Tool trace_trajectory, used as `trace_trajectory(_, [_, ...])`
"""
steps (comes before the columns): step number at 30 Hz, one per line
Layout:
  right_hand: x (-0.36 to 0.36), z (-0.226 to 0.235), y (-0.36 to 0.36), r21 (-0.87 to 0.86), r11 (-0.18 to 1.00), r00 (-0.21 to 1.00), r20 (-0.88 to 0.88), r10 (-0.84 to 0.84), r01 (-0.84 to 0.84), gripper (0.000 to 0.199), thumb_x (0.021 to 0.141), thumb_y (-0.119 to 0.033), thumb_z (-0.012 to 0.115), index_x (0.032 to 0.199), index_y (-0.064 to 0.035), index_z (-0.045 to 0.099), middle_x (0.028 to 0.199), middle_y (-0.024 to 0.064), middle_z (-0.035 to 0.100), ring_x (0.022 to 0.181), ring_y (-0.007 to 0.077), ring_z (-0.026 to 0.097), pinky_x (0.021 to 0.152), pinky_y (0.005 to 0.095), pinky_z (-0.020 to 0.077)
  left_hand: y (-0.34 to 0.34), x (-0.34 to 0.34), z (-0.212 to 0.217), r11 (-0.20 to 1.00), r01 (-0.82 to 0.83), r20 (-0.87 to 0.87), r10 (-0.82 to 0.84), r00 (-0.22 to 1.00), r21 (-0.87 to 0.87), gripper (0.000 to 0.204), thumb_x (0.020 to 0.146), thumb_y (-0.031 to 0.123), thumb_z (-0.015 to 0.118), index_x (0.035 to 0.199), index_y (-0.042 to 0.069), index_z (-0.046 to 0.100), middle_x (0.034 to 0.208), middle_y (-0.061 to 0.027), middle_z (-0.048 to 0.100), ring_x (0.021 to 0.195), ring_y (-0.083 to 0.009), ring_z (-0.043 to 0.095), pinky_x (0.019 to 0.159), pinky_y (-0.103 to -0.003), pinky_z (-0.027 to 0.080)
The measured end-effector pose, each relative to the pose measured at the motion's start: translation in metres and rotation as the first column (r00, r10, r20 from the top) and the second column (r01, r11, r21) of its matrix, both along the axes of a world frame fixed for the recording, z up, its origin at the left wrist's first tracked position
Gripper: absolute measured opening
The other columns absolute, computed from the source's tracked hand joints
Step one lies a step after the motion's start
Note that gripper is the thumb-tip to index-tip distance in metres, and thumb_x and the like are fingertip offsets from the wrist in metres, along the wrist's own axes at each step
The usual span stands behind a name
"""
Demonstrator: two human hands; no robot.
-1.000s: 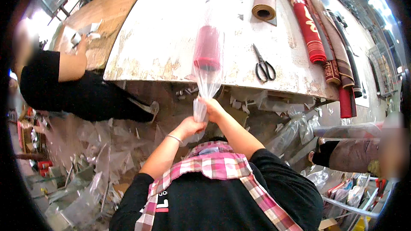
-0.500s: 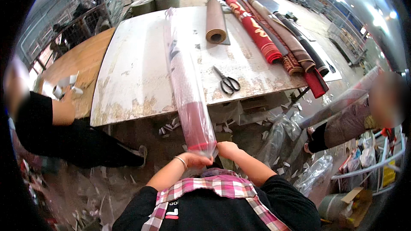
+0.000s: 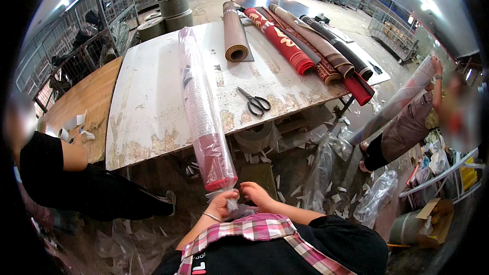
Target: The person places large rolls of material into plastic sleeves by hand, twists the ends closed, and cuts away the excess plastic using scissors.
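Observation:
A rolled carpet in a clear plastic sleeve [image 3: 201, 117] lies lengthwise over the table, its dark red near end sticking out past the front edge toward me. My left hand [image 3: 222, 204] is closed round the gathered plastic just beyond that end, and a crumpled tip of film pokes out below the fist. Close beside it, my right hand [image 3: 259, 196] is off the plastic, fingers loosely bent and nothing visible in them. Black-handled scissors [image 3: 254, 103] lie on the table right of the sleeve, blades pointing away.
On the worn white table [image 3: 147, 97] rest a brown roll [image 3: 236, 33] and several carpet rolls, one red [image 3: 280, 40]. A person [image 3: 56, 173] sits at the left by a wooden board [image 3: 91, 107]. At the right another person [image 3: 407, 130] holds a wrapped roll [image 3: 392, 102]. Loose plastic [image 3: 320, 173] litters the floor.
The right hand has come away from the sleeve's end, while the left now grips the plastic bunched together. The view has shifted. The person at right has raised an arm along their roll.

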State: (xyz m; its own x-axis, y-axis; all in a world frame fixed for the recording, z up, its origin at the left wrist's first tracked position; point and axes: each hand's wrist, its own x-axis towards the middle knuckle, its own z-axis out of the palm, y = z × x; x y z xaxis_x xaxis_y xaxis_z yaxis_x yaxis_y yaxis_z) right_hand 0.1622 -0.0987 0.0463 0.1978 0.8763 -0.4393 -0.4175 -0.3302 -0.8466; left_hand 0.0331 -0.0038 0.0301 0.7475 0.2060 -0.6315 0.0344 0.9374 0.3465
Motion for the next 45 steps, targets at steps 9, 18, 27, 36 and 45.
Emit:
trace_trajectory(9, [-0.026,-0.026,0.012,-0.041,0.984,0.849,-0.512,0.130,-0.175,0.017,0.074,-0.010,0.053,0.090,-0.0053,0.047,0.073,0.0007,0.050,0.060,0.0081,0.046,0.054,0.0189,0.0381,-0.008,-0.048,0.012,0.944,-0.036,0.181,0.100,0.978,-0.328,0.014,0.076,0.012,0.055,0.087,0.003,0.051,0.073,-0.0058,0.057,0.063,-0.0155,0.055,0.051,-0.029,0.046])
trace_trajectory(18, [-0.036,-0.005,0.024,-0.098,0.870,0.838,-0.340,0.427,-0.483,0.015,0.077,-0.018,0.053,0.083,-0.0042,0.050,0.064,-0.0017,0.043,0.053,0.0060,0.037,0.047,0.0180,0.0307,-0.009,-0.067,0.016,0.944,-0.051,0.187,0.117,0.975,-0.327,0.014,0.069,0.007,0.056,0.083,0.004,0.053,0.070,-0.0058,0.056,0.061,-0.0159,0.055,0.054,-0.029,0.045])
trace_trajectory(27, [-0.033,-0.007,0.005,-0.021,0.970,0.928,0.286,0.240,-0.244,0.017,0.072,-0.015,0.049,0.082,-0.0007,0.052,0.065,0.0064,0.052,0.058,0.0171,0.052,0.052,0.0292,0.0408,-0.024,-0.038,-0.008,0.916,-0.227,-0.027,0.250,0.968,0.331,0.022,0.067,0.001,0.057,0.088,0.000,0.055,0.083,-0.0116,0.057,0.071,-0.0203,0.056,0.062,-0.031,0.045])
trace_trajectory(36, [-0.035,0.026,0.012,-0.070,0.964,0.636,0.739,0.222,-0.255,0.024,0.069,-0.018,0.055,0.086,-0.0004,0.052,0.078,0.0159,0.055,0.071,0.0234,0.055,0.064,0.0320,0.0422,-0.030,-0.029,-0.007,0.690,0.219,-0.291,-0.013,0.957,0.690,0.041,0.083,0.037,0.035,0.096,0.003,0.054,0.095,-0.0066,0.055,0.087,-0.0143,0.048,0.080,-0.028,0.036])
trace_trajectory(45, [-0.010,-0.040,0.015,-0.198,0.843,0.541,0.688,0.483,-0.500,0.018,0.074,-0.018,0.054,0.078,-0.0008,0.056,0.064,0.0124,0.057,0.057,0.0238,0.055,0.053,0.0321,0.0427,-0.024,-0.018,-0.014,0.960,-0.192,-0.107,0.216,0.970,0.203,0.025,0.076,0.033,0.053,0.067,0.010,0.057,0.064,-0.0018,0.054,0.055,-0.0113,0.047,0.048,-0.027,0.040])
